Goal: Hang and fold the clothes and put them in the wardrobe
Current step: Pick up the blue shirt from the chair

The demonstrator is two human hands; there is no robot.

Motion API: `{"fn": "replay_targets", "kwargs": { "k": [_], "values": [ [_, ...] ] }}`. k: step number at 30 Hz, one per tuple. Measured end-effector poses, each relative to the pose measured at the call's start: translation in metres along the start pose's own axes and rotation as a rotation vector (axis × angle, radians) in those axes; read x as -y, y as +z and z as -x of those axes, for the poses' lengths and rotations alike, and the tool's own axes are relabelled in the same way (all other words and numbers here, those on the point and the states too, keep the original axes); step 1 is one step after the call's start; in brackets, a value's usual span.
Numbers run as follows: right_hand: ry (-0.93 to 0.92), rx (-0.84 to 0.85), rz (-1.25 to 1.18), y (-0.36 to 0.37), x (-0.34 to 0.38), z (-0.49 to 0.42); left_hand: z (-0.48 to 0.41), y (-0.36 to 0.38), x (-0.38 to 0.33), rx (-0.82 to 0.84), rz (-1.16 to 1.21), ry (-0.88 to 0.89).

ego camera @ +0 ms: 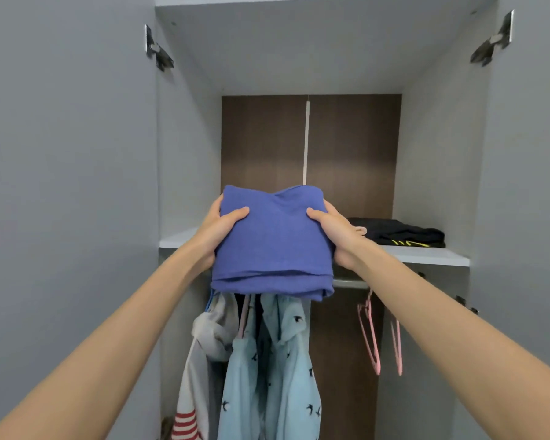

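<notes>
A folded blue garment (pixel 272 242) is held up in front of the open wardrobe, level with its grey shelf (pixel 426 254). My left hand (pixel 218 228) grips the garment's left side, thumb on top. My right hand (pixel 337 231) grips its right side the same way. On the right part of the shelf lies a folded black garment (pixel 404 233) with yellow marks. Below the shelf, a light blue bird-print shirt (pixel 273 369) and a grey-white garment (pixel 204 350) hang from the rail.
Two empty pink hangers (pixel 370 338) hang on the rail at the right. The wardrobe's grey doors (pixel 67 185) stand open on both sides. A brown back panel (pixel 267 138) closes the upper compartment, with room on the shelf's left side.
</notes>
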State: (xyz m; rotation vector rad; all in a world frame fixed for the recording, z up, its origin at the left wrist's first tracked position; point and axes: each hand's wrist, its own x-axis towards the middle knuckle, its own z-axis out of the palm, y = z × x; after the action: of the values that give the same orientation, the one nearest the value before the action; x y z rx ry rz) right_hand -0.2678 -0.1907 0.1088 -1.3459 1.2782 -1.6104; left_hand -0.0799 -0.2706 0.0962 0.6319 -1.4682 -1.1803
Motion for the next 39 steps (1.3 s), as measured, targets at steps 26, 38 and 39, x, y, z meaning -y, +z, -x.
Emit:
{"fn": "replay_targets", "kwargs": {
  "k": [26, 38, 39],
  "values": [
    [0.107, 0.159, 0.048, 0.102, -0.040, -0.330, -0.301, -0.109, 0.042, -0.094, -0.183, -0.225],
    [0.228, 0.156, 0.169, 0.137, -0.098, -0.421, -0.391, -0.143, 0.109, -0.090, -0.437, -0.180],
    [0.243, 0.173, 0.192, 0.137, -0.101, -0.424, -0.393, -0.144, 0.115, -0.074, -0.495, -0.179]
  ]
}}
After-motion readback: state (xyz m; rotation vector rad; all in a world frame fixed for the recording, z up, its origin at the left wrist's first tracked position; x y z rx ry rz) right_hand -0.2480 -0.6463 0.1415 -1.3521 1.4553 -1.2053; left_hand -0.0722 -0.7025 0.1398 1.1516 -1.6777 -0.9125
